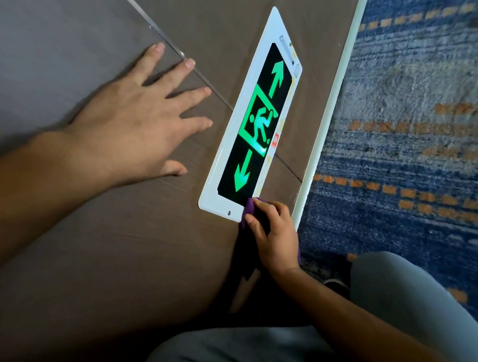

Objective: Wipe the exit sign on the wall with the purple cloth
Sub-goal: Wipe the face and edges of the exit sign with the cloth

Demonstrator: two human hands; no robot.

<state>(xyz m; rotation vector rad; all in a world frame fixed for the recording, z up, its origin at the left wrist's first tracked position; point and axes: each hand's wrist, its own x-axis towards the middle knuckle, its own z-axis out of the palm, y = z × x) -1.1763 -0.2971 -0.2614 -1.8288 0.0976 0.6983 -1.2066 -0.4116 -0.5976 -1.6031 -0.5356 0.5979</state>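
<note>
The exit sign [254, 124] is a long white-framed panel low on the brown wall, with a black face, a lit green running figure and two green arrows. My right hand [275, 233] grips the purple cloth [248, 208] and presses it against the sign's near lower corner. Most of the cloth is hidden under the hand; a dark fold hangs below it. My left hand [133, 125] lies flat on the wall to the left of the sign, fingers spread, holding nothing.
A thin metal strip [171, 47] runs across the wall under my left fingertips. A pale skirting board [338, 88] separates the wall from the blue carpet [425, 126] with orange dashes. My grey-trousered knees [399, 296] fill the bottom of the view.
</note>
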